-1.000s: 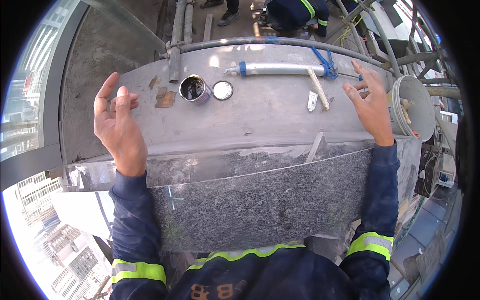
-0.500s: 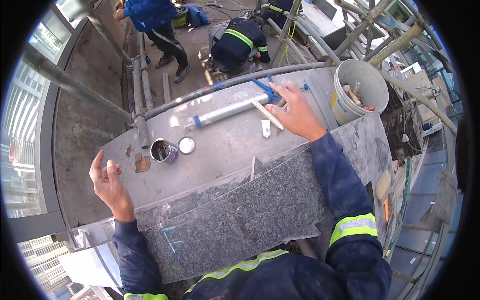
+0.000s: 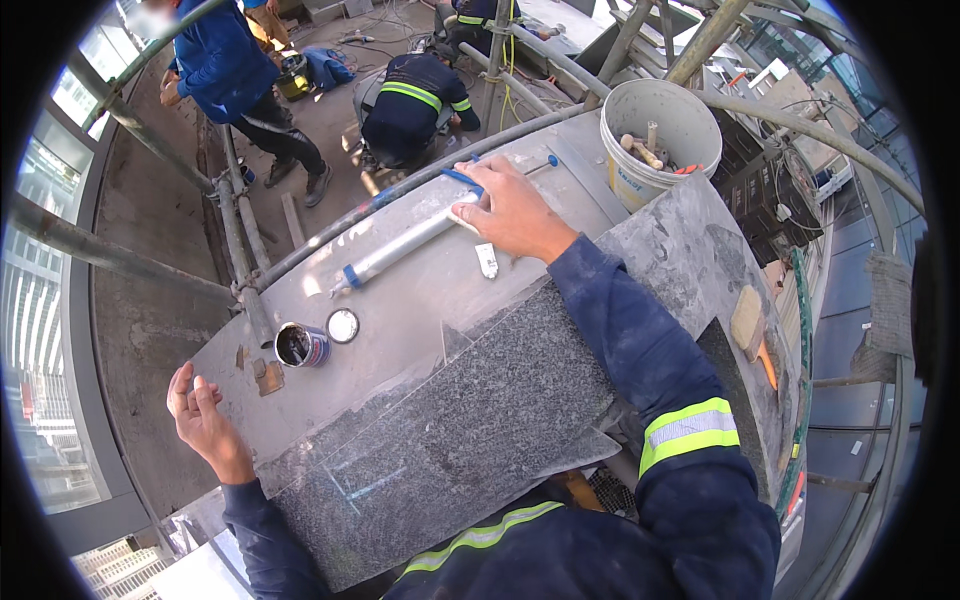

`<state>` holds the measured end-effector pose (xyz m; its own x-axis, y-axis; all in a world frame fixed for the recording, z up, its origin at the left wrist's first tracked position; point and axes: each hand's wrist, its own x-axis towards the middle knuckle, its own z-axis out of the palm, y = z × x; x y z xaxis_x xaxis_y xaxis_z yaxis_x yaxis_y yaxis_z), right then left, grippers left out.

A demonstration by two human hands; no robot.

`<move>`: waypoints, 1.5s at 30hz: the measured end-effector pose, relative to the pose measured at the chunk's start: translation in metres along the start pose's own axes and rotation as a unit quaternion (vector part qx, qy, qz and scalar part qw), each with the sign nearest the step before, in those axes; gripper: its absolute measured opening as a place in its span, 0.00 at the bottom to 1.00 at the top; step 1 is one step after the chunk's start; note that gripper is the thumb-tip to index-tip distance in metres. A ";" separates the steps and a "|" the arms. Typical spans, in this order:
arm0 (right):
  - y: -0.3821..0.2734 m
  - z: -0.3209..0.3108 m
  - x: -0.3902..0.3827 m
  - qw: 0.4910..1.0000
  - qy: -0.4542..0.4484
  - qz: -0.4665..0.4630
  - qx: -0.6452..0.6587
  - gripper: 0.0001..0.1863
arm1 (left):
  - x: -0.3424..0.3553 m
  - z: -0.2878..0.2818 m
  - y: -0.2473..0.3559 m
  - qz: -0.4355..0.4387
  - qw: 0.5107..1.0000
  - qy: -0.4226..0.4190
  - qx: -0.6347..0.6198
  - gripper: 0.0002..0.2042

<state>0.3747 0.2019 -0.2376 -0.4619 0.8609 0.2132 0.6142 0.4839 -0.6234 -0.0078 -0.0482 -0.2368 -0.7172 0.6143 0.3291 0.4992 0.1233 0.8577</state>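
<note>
My right hand (image 3: pixel 520 213) is closed over the rear part of a caulking gun (image 3: pixel 408 246), which has a silver barrel and blue fittings and lies across the grey ledge. The hand hides most of the gun's handle and a pale stick by the thumb. Just below sits a small white tube (image 3: pixel 487 261). My left hand (image 3: pixel 208 425) is raised at the ledge's left side, empty, its fingers loosely bent and apart. Between the hands stand an opened tin (image 3: pixel 302 345) of dark paste and its round lid (image 3: pixel 342 325). A speckled dark stone slab (image 3: pixel 470 430) lies in front of me.
A white bucket (image 3: pixel 660 130) with tools stands at the far right. A sponge-like block (image 3: pixel 747 322) and an orange-handled tool (image 3: pixel 767 366) lie on the right. Scaffold poles (image 3: pixel 125 260) border the ledge. Beyond it, a person in blue (image 3: pixel 225 65) stands and another (image 3: pixel 408 110) crouches.
My right hand has moved left from the pale stick onto the caulking gun's rear. The whole view has shifted, with the bucket and ledge further left. My left hand stays raised and empty.
</note>
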 end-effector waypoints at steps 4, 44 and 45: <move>0.001 -0.001 -0.002 1.000 -0.002 -0.011 0.006 0.31 | 0.002 0.001 -0.006 0.011 1.000 -0.001 0.000 0.13; 0.001 0.016 0.006 0.994 -0.030 -0.100 -0.014 0.31 | -0.025 0.002 0.014 0.135 0.893 -0.393 0.175 0.16; 0.003 0.016 0.007 0.995 -0.034 -0.097 -0.015 0.31 | -0.024 0.003 0.016 0.127 0.893 -0.394 0.174 0.16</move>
<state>0.3628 0.2063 -0.2499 -0.6150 0.7388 0.2756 0.5281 0.6454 -0.5519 0.0188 -0.0588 -0.2324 -0.0614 0.9981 -0.0024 0.8164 0.0516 0.5752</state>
